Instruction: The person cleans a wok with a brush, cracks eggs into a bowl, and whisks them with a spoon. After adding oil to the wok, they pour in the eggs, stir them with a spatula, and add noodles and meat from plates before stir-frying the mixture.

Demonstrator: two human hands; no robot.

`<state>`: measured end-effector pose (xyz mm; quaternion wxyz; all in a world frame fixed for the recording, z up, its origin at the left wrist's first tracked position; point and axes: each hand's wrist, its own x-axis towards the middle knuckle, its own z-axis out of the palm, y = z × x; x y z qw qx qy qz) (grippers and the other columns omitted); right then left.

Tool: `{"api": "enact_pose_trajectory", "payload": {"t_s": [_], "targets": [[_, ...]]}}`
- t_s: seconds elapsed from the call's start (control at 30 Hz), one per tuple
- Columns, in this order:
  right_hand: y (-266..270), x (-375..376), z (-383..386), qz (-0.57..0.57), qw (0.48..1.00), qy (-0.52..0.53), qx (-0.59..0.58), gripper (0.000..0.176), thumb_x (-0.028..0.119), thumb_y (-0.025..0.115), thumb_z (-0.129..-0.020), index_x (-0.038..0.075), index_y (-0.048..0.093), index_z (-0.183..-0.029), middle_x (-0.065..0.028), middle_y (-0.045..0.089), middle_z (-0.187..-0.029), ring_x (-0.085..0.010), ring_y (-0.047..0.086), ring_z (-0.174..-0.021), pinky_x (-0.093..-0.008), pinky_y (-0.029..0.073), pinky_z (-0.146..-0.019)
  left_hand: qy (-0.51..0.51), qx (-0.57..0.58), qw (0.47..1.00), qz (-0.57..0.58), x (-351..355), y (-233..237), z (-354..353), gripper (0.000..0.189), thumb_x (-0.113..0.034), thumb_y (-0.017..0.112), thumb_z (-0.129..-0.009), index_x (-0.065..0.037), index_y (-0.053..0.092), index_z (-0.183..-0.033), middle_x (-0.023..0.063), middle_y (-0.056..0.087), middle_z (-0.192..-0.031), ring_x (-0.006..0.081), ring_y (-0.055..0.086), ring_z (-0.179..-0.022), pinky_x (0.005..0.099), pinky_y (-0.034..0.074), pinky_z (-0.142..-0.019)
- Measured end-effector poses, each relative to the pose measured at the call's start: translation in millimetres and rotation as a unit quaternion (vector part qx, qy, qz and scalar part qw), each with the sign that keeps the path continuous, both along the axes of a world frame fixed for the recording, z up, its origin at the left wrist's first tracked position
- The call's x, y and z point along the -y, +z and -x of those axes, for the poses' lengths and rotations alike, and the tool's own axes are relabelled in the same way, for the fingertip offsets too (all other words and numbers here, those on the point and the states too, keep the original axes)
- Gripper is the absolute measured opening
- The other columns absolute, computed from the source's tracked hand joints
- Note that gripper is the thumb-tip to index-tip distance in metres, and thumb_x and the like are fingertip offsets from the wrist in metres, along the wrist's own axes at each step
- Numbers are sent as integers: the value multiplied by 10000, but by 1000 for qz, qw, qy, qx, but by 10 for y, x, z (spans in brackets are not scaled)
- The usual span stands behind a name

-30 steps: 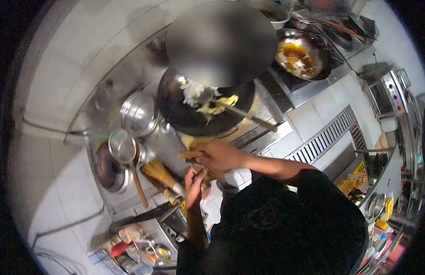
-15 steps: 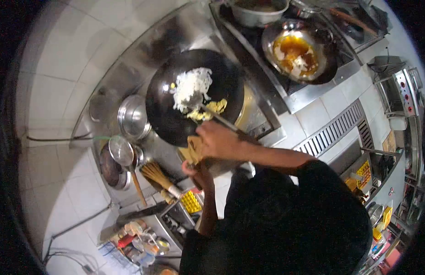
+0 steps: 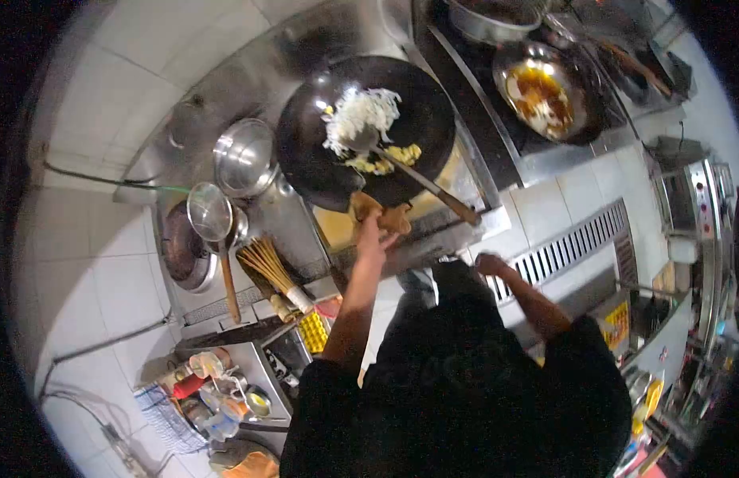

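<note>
A dark wok (image 3: 306, 171) holds white rice or noodles (image 3: 361, 118) and yellow egg pieces (image 3: 403, 154). A ladle (image 3: 429, 186) rests in it, its bowl in the white food and its wooden handle over the near rim. My left hand (image 3: 373, 240) grips a brown folded cloth (image 3: 395, 218) at the wok's near edge. Away from the handle's end, beside my body, my right hand (image 3: 490, 264) is curled closed; nothing shows in it.
A second pan (image 3: 539, 99) with brown liquid stands at the upper right, near a grey pot (image 3: 497, 24). On the left are a steel bowl (image 3: 245, 158), a strainer (image 3: 210, 212) and a bamboo brush (image 3: 272, 267). Containers (image 3: 218, 398) crowd the lower left.
My right hand has let go of the ladle and moved down and right, off the wok. The ladle now lies in the wok. My left hand stays with the cloth; the view has shifted.
</note>
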<state>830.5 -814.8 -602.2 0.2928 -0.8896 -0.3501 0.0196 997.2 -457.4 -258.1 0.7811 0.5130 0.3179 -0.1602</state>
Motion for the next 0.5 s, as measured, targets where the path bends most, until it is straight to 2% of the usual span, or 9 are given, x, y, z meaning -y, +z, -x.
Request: {"api": "enact_pose_trajectory", "payload": {"t_s": [0.03, 0.07, 0.1, 0.17, 0.2, 0.23, 0.3, 0.4, 0.5], "targets": [[-880, -280, 157, 297, 936, -145, -124, 300, 316, 627, -814, 29, 614, -903, -114, 618, -896, -304, 620, -849, -407, 530, -696, 4, -47, 999, -12, 13, 75, -8, 449, -370, 626, -842, -103, 527, -1189, 75, 556, -1132, 231, 573, -1023, 441, 558, -789], [180, -494, -60, 290, 907, -178, -248, 539, 448, 657, -769, 24, 556, -1087, -151, 563, -1104, -339, 555, -1037, -455, 501, -824, 8, -92, 995, -24, 33, 152, -42, 439, -357, 625, -833, -109, 527, -1182, 73, 564, -1123, 231, 578, -1011, 445, 556, -780], [1566, -785, -344, 289, 861, -220, -357, 806, 581, 687, -724, 20, 498, -1272, -188, 507, -1313, -375, 489, -1224, -503, 471, -952, 16, -76, 997, -27, 54, 174, -107, 439, -357, 625, -833, -109, 527, -1182, 73, 564, -1123, 231, 578, -1011, 445, 556, -780], [1463, -862, -445, 289, 851, -169, -405, 873, 659, 609, -759, 98, 413, -1399, -179, 351, -1476, -393, 411, -1309, -584, 391, -1022, -18, -135, 991, -6, 32, 201, -99, 407, -338, 594, -829, -121, 536, -1168, 67, 590, -1119, 237, 592, -990, 446, 543, -780], [1394, -908, -483, 259, 832, -168, -461, 877, 710, 564, -762, 206, 368, -1452, -155, 351, -1497, -404, 391, -1332, -615, 321, -1060, -15, -132, 991, -17, 16, 209, -85, 407, -338, 594, -829, -121, 536, -1168, 67, 590, -1119, 237, 592, -990, 446, 543, -780], [1325, -945, -474, 251, 835, -165, -461, 877, 710, 564, -762, 206, 368, -1452, -155, 351, -1497, -404, 391, -1332, -615, 321, -1060, -28, -131, 991, -17, 13, 213, -76, 407, -339, 586, -828, -127, 537, -1172, 72, 600, -1114, 245, 597, -991, 440, 538, -782], [1216, -969, -451, 308, 846, -196, -388, 628, 620, 525, -840, 231, 524, -1333, -110, 510, -1388, -341, 552, -1206, -509, 469, -948, -42, -127, 991, -20, -18, 238, -47, 408, -340, 577, -827, -132, 538, -1176, 77, 609, -1109, 253, 602, -991, 434, 532, -783], [1522, -989, -557, 312, 843, -142, -415, 552, 550, 497, -884, 169, 566, -1277, -126, 585, -1296, -302, 599, -1151, -458, 514, -884, -55, -102, 993, 23, -61, 55, -57, 403, -332, 568, -826, -144, 536, -1181, 72, 617, -1123, 257, 600, -1007, 443, 512, -807], [1519, -983, -565, 322, 847, -139, -399, 545, 525, 475, -902, 110, 589, -1238, -138, 645, -1184, -297, 620, -1116, -457, 516, -875, -42, -97, 994, 0, -88, -66, -27, 407, -347, 574, -830, -144, 528, -1180, 77, 622, -1121, 262, 614, -980, 448, 519, -800]]}}
